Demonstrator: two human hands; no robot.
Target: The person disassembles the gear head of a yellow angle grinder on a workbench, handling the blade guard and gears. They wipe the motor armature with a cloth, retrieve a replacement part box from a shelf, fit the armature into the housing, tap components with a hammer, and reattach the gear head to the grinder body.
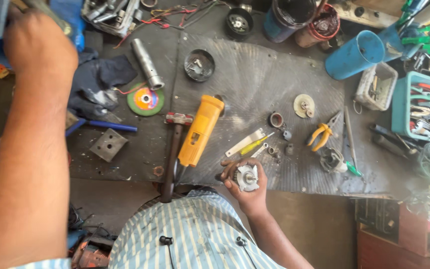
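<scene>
While the left hand reaches up-left, its fingers hidden so I cannot tell its grip, the yellow grinder housing lies mid-bench; the right hand cups a motor armature at the bench's near edge, seemingly heavy, rigid, best gripped around its core.

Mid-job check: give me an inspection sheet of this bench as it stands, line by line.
Surface: dark ribbed mat on a grimy bench, crowded.
Job's things: round metal motor part in the right hand; yellow tool housing lying beside a hammer.
Clutter: green cutting disc, metal cylinder, orange-handled pliers, yellow screwdriver, dark rag, blue cup on its side.
Grippers: right hand closed around the motor part; left hand raised at the far left edge, its grip hidden.
Cables: red and dark wires at the far edge.
Surroundings: teal tool tray at right.
</scene>
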